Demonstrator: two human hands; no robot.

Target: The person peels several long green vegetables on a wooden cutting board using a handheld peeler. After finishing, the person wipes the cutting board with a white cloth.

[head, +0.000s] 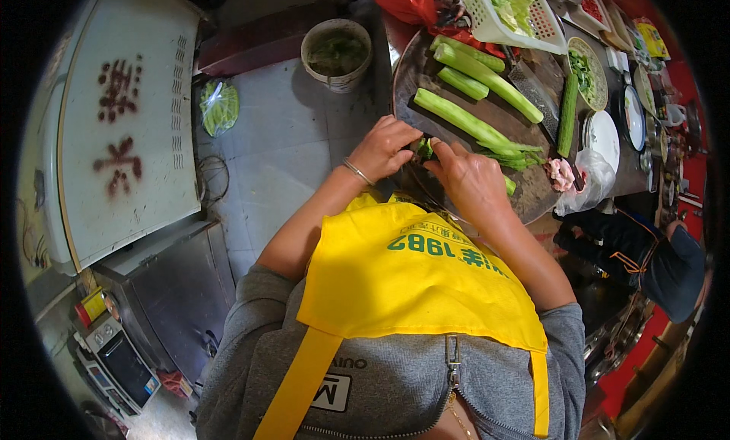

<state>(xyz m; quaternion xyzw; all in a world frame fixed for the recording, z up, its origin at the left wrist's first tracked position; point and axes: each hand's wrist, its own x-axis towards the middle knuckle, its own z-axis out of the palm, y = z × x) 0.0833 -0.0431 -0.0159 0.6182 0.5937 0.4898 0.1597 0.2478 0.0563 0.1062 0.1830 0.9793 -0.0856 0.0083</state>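
My left hand (388, 149), with a bangle at the wrist, pinches a small dark object at the board's near left edge; the fingers hide its kind. Against it, my right hand (470, 177) grips a green vegetable (426, 149), mostly hidden. A green end (509, 185) shows beyond that palm; whether it is the same piece is unclear. Peeled long green gourds or cucumbers (456, 116) lie on the round wooden chopping board (419, 58), with green peelings (516, 157) beside them. A cleaver (533, 92) and an unpeeled cucumber (567, 115) rest on the right side.
Beyond the board stands a white plastic basket (502, 32) of leafy greens. Pale pink meat (560, 175), a plastic bag (590, 180) and stacked plates (601, 136) are at right. A bucket (336, 55) stands left of the board. Another person (673, 272) is at far right.
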